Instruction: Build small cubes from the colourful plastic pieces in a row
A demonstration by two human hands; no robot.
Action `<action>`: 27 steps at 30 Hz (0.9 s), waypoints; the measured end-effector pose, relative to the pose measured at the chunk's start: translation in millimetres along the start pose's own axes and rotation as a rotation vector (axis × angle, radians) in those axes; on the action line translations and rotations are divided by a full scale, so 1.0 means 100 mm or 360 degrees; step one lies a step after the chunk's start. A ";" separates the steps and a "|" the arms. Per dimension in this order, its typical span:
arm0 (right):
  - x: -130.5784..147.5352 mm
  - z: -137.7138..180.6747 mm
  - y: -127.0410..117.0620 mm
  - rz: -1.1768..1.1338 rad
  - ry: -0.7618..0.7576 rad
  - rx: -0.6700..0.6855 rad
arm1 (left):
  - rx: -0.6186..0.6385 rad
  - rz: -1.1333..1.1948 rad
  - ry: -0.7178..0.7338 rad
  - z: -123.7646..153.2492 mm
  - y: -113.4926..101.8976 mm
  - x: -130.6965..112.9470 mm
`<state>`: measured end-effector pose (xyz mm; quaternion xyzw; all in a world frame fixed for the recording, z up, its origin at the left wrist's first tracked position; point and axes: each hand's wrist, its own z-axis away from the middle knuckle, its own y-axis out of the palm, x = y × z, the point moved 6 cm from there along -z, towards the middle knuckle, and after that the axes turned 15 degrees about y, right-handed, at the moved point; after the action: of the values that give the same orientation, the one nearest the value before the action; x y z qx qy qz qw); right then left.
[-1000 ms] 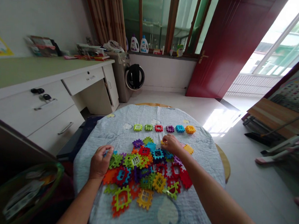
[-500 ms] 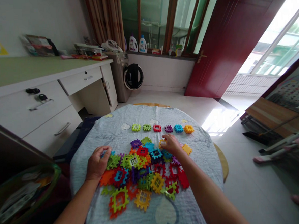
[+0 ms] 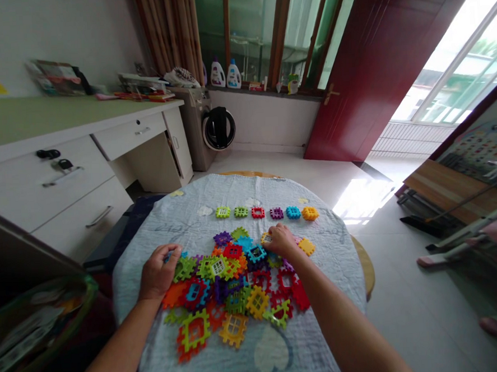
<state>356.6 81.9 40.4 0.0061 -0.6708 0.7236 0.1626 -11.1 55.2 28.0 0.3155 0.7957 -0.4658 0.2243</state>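
Note:
A heap of colourful plastic interlocking blocks (image 3: 217, 266) with notched edges, some with window-like cut-outs, covers the middle of the cloth-covered table. My left hand (image 3: 156, 272) rests at the heap's left edge, fingers curled round a small blue block (image 3: 167, 259) that is mostly hidden. Just right of it lie green blocks (image 3: 184, 268). At the far right of the heap, my right hand (image 3: 281, 240) has its fingertips closed on a yellow block (image 3: 267, 237), partly covered by the fingers. A flat yellow block (image 3: 306, 246) lies right of that hand.
Beyond the heap runs a row of block stacks, from a light green stack (image 3: 222, 212) to an orange stack (image 3: 309, 213). A pale blue cloth (image 3: 183, 212) covers the round table. A bin (image 3: 41, 316) stands at the left, a white desk (image 3: 62, 175) behind it.
My right fingers have come down a little over the yellow block at the heap. My left hand stays in place. The whole view has shifted slightly.

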 end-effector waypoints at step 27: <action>-1.36 0.33 -0.16 -0.0086 0.0510 -0.0244 | 0.0107 -0.0130 -0.0054 -0.02 -0.02 -0.04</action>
<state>482.1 19.9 28.6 -0.1037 -0.6892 0.6573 0.2866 -9.4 55.0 32.8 0.2822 0.7880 -0.5062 0.2079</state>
